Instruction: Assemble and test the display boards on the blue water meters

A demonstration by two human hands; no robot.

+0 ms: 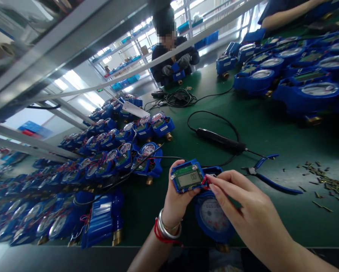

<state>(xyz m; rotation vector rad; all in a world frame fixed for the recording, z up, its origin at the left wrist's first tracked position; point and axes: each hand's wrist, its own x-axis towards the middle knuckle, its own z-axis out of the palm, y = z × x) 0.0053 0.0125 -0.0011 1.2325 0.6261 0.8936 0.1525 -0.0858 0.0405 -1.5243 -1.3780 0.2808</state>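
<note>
My left hand (177, 200) is wrapped round a small blue display module (188, 176) with a green circuit board and a grey screen showing digits. At the module's right edge, my right hand (237, 200) pinches thin red wires (205, 182) between thumb and forefinger. Just below the module lies a blue water meter (214, 217) with a round dial, its right side partly covered by my right hand. Blue-handled cutters (267, 177) rest with open handles on the green table (274, 136), right of the meter.
Many blue meters (124, 155) stand in rows on the left, more (296, 68) at the back right. A black corded tool (220, 139) lies ahead, small brass pieces (325, 181) to the right. A gloved person (172, 64) holds a meter across the table.
</note>
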